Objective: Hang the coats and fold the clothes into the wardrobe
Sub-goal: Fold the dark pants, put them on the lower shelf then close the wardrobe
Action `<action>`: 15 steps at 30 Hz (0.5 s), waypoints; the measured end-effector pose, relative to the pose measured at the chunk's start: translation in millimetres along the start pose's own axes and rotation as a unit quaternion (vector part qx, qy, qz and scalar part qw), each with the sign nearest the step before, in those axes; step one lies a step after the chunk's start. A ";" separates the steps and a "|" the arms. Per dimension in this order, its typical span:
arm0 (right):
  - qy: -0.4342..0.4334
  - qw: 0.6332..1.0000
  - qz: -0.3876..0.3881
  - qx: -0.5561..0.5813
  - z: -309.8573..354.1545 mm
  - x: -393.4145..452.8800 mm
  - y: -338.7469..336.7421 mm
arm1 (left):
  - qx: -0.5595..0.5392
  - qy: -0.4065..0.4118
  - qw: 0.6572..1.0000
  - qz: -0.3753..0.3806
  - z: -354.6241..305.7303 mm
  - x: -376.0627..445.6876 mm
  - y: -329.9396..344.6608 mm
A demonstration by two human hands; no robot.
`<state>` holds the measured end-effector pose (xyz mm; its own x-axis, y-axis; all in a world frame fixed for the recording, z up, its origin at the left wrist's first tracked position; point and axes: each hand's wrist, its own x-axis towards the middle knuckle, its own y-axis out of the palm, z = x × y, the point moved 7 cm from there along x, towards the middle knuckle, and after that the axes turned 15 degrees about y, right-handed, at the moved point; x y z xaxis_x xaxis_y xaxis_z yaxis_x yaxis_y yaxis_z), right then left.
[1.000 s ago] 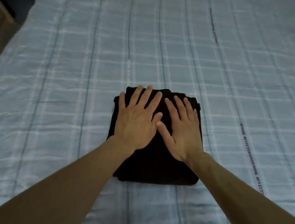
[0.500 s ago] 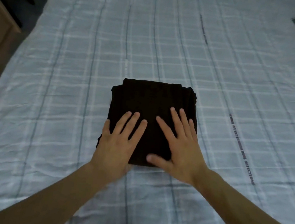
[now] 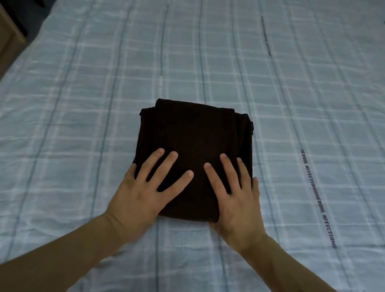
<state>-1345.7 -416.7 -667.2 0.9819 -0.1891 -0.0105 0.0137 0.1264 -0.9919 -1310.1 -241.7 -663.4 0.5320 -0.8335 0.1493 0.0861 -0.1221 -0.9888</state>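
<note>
Folded dark brown fabric garment (image 3: pixel 192 155), a compact square on the pale blue checked bedsheet (image 3: pixel 287 108). My left hand (image 3: pixel 144 188) and right hand (image 3: pixel 237 199) lie flat, fingers spread, on its near edge, gripping nothing. I judge folding done; carrying it to the wardrobe, out of view, remains

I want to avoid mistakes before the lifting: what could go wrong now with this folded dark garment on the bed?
1. Both hands, left hand and right hand, rest only on the near part of the folded dark garment; lifted from there, the far layers may sag and unfold.
2. The layers at its far right edge are uneven and could slip apart.
3. The checked bedsheet is wrinkled and soft, so sliding may drag the fold.
</note>
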 end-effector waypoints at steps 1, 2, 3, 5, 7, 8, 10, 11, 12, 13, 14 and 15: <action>0.002 1.000 0.000 0.005 0.6 0.8 0.9 | -0.003 -0.004 1.000 -0.006 0.8 1.0 -0.5; 0.004 1.000 -0.001 0.008 0.9 1.7 1.3 | -0.002 -0.005 1.000 -0.014 2.3 1.8 -0.9; 0.005 1.000 -0.005 0.011 1.0 2.6 0.9 | -0.002 -0.004 1.000 -0.025 3.8 3.1 -1.7; -0.002 1.000 -0.010 0.027 2.1 4.2 -1.9 | -0.002 0.009 0.999 -0.037 6.3 6.0 -4.0; -0.010 0.999 -0.017 0.041 1.6 6.7 -8.6 | -0.001 0.023 0.998 -0.050 8.1 10.4 -10.3; -0.013 0.999 -0.023 0.047 1.2 8.2 -14.5 | -0.001 0.028 0.998 -0.060 8.8 12.9 -16.1; -0.021 0.997 -0.034 0.064 2.0 9.6 -30.0 | -0.003 0.033 0.996 -0.086 8.9 16.8 -32.7; -0.023 0.996 -0.042 0.072 2.6 9.7 -39.9 | -0.001 0.036 0.994 -0.101 8.6 18.7 -43.6; -0.026 0.995 -0.049 0.081 3.8 9.0 -50.8 | 0.002 0.039 0.993 -0.111 8.5 19.9 -55.0; -0.027 0.994 -0.057 0.088 5.3 7.4 -62.9 | 0.005 0.041 0.993 -0.115 8.4 21.2 -67.6; -0.028 0.993 -0.065 0.094 7.1 4.7 -76.1 | 0.008 0.041 0.992 -0.118 7.7 21.5 -81.2; -0.030 0.992 -0.075 0.098 9.3 0.9 -90.4 | 0.011 0.039 0.991 -0.124 6.4 20.5 -95.5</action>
<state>-1344.3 -419.2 -576.3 0.9756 -0.1619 0.1484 0.1908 0.2901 -0.9378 -1302.1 -243.7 -565.9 0.4248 -0.8189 0.3859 0.2247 -0.3176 -0.9212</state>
